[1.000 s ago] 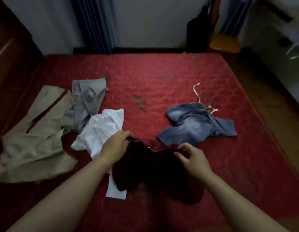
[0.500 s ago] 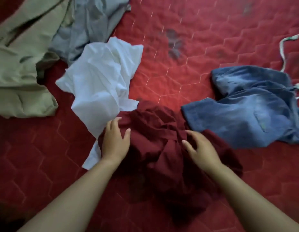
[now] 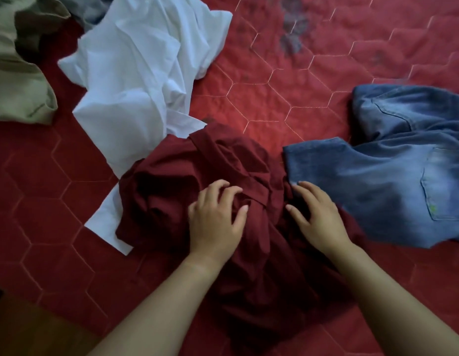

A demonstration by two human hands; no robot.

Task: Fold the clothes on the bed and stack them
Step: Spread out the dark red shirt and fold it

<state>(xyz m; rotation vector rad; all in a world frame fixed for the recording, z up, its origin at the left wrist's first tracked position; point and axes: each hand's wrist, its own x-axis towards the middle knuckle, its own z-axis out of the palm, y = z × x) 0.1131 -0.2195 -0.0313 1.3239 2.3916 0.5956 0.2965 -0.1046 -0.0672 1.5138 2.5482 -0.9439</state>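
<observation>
Left hand (image 3: 215, 219) curls its fingers into the crumpled dark red garment (image 3: 169, 181), gripping folds; right hand (image 3: 319, 217) rests on it, fingers spread loose.

The khaki garment (image 3: 15, 80) runs off the left and top edges, and only a scrap of the grey garment (image 3: 95, 9) shows at the top. The denim garment (image 3: 403, 176) is cut by the right edge. The maroon garment (image 3: 172, 181) covers part of the white garment (image 3: 136, 73), and its folds hide whether the left hand (image 3: 215, 219) pinches cloth.
</observation>
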